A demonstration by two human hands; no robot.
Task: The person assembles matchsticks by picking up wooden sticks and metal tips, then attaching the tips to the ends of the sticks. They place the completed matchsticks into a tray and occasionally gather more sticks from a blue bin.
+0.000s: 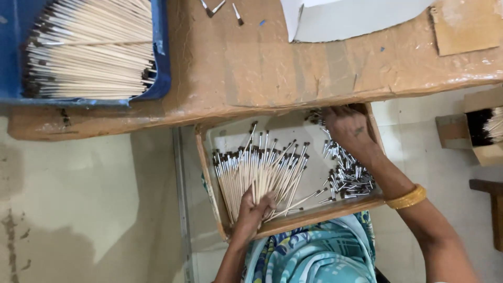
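A shallow cardboard tray [205,166] rests on my lap, partly tucked under the table edge. My left hand [252,212] is closed around the near ends of a fanned bundle of thin wooden sticks with dark tips [262,167]. My right hand [347,128], with a gold bangle on the wrist, reaches into the tray's far right corner, fingers down among small silver metal ferrules [350,178]. Whether those fingers hold any ferrule is hidden.
A brown tape-covered cardboard table [272,68] spans the top. A blue bin [163,57] of many pale sticks sits at its left. White paper [340,18] lies at the back. An open cardboard box [484,131] with sticks stands on the floor at right.
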